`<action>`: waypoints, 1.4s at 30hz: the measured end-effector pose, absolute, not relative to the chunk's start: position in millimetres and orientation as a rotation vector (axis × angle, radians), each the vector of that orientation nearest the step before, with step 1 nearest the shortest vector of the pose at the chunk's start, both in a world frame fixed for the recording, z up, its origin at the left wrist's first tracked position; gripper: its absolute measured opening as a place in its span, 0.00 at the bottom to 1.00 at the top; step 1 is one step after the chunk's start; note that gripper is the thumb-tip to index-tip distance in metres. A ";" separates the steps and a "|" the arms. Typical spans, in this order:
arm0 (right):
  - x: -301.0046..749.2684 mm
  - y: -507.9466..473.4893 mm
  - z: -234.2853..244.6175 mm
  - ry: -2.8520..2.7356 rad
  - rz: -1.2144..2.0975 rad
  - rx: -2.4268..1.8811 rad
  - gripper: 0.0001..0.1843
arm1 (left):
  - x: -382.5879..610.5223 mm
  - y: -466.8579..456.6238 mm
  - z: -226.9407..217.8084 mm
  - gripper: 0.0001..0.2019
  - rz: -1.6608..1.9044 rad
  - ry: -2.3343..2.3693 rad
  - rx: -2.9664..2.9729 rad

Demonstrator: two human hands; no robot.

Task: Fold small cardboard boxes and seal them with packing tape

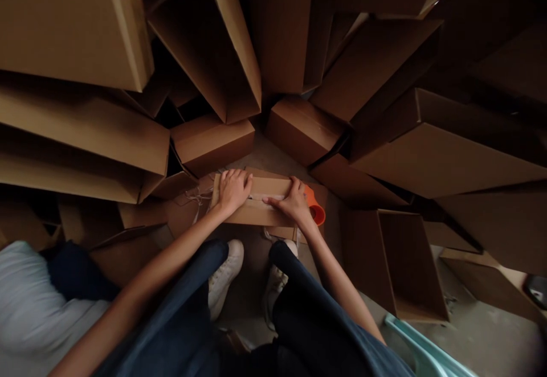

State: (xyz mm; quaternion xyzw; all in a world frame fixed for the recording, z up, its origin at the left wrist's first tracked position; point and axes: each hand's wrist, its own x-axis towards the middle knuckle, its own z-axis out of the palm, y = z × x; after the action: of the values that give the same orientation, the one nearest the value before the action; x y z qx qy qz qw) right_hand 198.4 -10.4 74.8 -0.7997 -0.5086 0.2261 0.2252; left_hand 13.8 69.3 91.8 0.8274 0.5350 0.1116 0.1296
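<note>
pressing flat, no grip

both hands lie open, holding nothing: the left hand [233,192] spreads its fingers across the top of a corrugated cardboard box [265,213], far of the knees, while the right hand [296,201] rests on its pale taped seam [267,197], just beside an orange tape dispenser [315,213]. even palm pressure suits the thin, matte card. brown cartons [213,143] crowd the far side.

Left hand [233,191], right hand [293,201], spread flat
</note>
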 end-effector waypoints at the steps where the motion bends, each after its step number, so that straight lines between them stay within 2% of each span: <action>1: 198.9 -10.2 73.5 -1.375 0.647 -2.205 0.57 | 13.9 69.1 91.8 0.18 0.322 1.555 2.408; 5: 200.4 -9.1 73.3 -1.294 0.779 -2.197 0.58 | 14.2 69.0 91.9 0.17 0.296 1.570 2.411; 15: 202.3 -7.5 71.2 -1.282 0.767 -2.163 0.57 | 13.4 69.1 90.6 0.17 0.308 1.562 2.414; 32: 210.2 -8.0 72.5 -1.246 0.837 -2.092 0.44 | 12.8 69.3 89.4 0.18 0.295 1.560 2.414; 42: 214.4 -8.4 78.6 -1.295 0.843 -2.088 0.42 | 12.6 68.8 90.9 0.17 0.293 1.556 2.395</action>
State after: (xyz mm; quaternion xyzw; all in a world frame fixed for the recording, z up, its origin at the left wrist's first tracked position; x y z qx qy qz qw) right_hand 214.4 -8.4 78.6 -0.7744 -0.4803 0.3124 0.2684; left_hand 12.6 68.8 90.9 0.8266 0.5369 0.1012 0.1350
